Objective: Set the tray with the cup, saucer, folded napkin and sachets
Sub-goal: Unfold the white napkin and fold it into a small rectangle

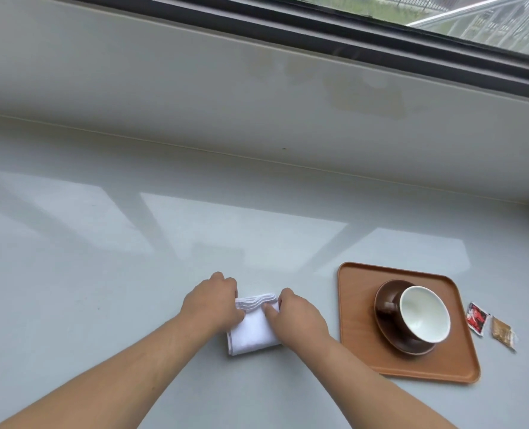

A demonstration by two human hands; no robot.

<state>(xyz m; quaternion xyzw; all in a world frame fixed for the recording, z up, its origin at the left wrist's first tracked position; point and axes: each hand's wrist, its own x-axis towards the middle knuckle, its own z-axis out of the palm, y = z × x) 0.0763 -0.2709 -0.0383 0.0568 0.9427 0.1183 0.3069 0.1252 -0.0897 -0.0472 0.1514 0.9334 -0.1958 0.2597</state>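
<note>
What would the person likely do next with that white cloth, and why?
Probably lift the folded napkin onto the tray. Both hands, left hand and right hand, press it on the counter; cup and saucer already sit on the tray, leaving bare space.

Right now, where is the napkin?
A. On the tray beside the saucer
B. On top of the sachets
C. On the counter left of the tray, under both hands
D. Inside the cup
C: the folded white napkin lies on the counter, left of the tray, with the left hand and right hand pressing on it.
</note>
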